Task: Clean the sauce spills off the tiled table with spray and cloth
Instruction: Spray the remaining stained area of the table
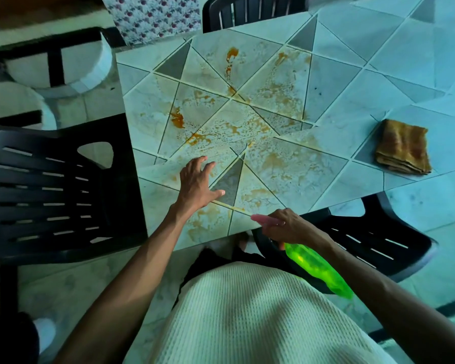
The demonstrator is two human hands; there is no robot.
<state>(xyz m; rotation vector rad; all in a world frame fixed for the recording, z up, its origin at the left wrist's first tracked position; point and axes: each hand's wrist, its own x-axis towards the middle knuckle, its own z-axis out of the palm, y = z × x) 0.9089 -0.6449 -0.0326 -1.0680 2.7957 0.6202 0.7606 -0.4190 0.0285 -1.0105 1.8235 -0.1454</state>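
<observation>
Orange-brown sauce spills and smears, beaded with droplets, spread over the middle of the tiled table. My right hand grips a spray bottle with a green body and a pink nozzle, held at the table's near edge with the nozzle pointing left. My left hand rests on the near-left tiles with fingers spread, holding nothing. A folded brown cloth lies on the table to the right, well apart from both hands.
Black plastic chairs stand at the left, at the near right and at the far side. A white round stand sits on the floor at the upper left.
</observation>
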